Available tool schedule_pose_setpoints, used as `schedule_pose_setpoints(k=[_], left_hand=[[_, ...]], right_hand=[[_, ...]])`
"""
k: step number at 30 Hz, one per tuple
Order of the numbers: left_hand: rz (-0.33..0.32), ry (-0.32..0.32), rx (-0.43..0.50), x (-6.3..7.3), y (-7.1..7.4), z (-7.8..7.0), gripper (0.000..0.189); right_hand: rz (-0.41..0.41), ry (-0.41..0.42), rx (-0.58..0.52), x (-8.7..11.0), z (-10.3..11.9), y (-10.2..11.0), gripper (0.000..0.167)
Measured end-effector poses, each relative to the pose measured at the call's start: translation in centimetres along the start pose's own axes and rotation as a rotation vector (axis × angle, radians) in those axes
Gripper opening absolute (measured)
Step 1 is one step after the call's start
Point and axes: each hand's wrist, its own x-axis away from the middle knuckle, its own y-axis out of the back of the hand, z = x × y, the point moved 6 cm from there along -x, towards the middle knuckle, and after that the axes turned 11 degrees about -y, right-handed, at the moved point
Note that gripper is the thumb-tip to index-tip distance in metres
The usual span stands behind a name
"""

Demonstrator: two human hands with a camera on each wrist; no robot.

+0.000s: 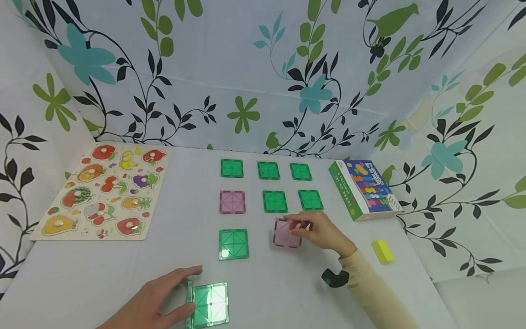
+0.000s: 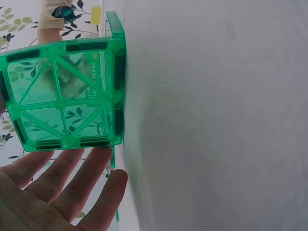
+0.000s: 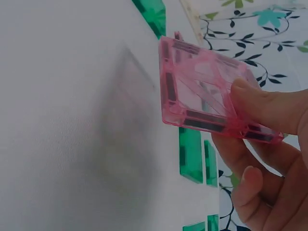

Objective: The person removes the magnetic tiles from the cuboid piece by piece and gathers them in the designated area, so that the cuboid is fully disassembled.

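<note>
My right hand pinches a pink translucent square tile between thumb and fingers. In the right wrist view that tile is held tilted above the table. At the front, my left hand has its fingers extended beside a green square tile lying flat and another green tile standing on edge at its left side. The left wrist view shows the fingertips close to the edge of the standing green tile; contact is hard to tell.
Several green tiles and one pink tile lie in spaced rows. A fruit puzzle board is on the left. To the right are a colourful box and a yellow block. Patterned cloth hangs behind.
</note>
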Motion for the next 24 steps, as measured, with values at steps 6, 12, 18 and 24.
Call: schedule_pose_setpoints(k=[6,12,18,24], left_hand=[[-0.027,-0.014,-0.005,0.1,0.1,-0.1,0.055],[-0.019,-0.002,-0.003,0.1,-0.1,0.0,0.055],[0.056,0.094,0.047,0.2,-0.3,0.5,0.054],[0.045,0.074,0.028,0.2,-0.2,0.5,0.054]], right_hand=[[0.203,-0.134,-0.075,-1.1,-2.5,-1.5,0.036],[0.204,-0.186,-0.044,-2.0,-3.6,-2.4,0.036],[0.139,-0.212,0.009,-2.0,-4.0,-3.0,0.034],[0.107,-0.176,0.099,-1.9,-3.1,-3.4,0.035]])
